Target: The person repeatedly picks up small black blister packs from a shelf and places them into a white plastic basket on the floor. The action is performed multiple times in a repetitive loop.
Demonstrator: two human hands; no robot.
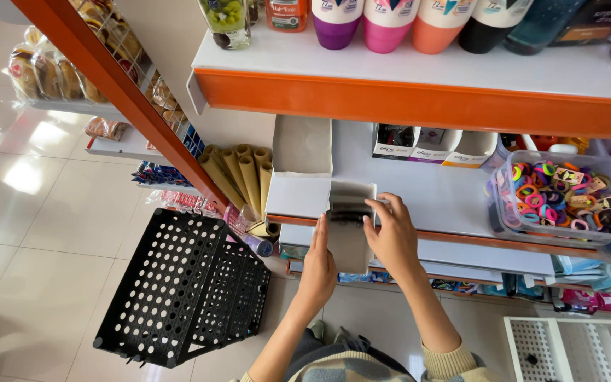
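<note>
I hold a small grey box [348, 237] with both hands, right at the front edge of the white shelf [433, 194]. My left hand [317, 269] is on the left side of the box and my right hand [394, 237] is on the right side, so the box sits between them and does not tip. The fingers [380, 206] of my right hand curl over the top corner and press on it. The fingers of my left hand lie close together, flat along the box's side. The top flap of the box stands open and points at the shelf. Just beside it on the shelf is a bigger white box [300, 177] with its lid up, so things inside can be seen. Farther right is a clear tub [563, 194] full of bright hair ties, with walls that keep them from rolling off. Brown paper cones [238, 177] lean in a row to the left of the white box. A black basket [185, 286] with holes stands on the floor to my left, near my legs and easy to reach. Tall bottles [387, 21] stand on the shelf above.
</note>
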